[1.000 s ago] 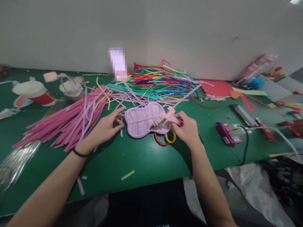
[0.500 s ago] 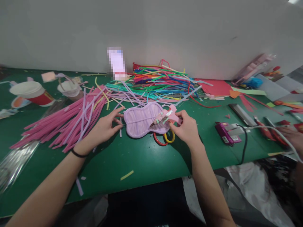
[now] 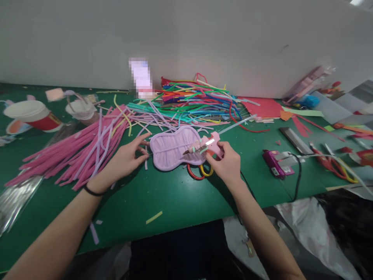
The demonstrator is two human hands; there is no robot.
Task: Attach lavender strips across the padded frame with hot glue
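A butterfly-shaped lilac piece (image 3: 170, 147), built of pipe cleaners in rows inside a rim, lies in front of me. My right hand (image 3: 225, 161) is closed around the handle of a pink hot glue gun (image 3: 214, 144). Its dark nozzle points left over the piece's lower middle, and a clear glue stick (image 3: 237, 124) sticks out behind. At the piece's left end, my left hand (image 3: 134, 153) has thumb and a finger pinched, the index finger raised. A thin line shows at the fingertips, but what they hold is unclear. Red and yellow scissor handles (image 3: 195, 173) stick out under the piece.
Pink pipe cleaners (image 3: 72, 151) lie left, with paper cups (image 3: 32, 116) beyond. A multicoloured pile (image 3: 201, 101) and an upright phone (image 3: 141, 79) stand behind. To the right are a purple power adapter (image 3: 275, 163) with cables and other scissors (image 3: 335, 165).
The view has shifted slightly. The glue gun and both hands keep nearly the same place at the lilac piece. Another person's hand at the far right has gone from view.
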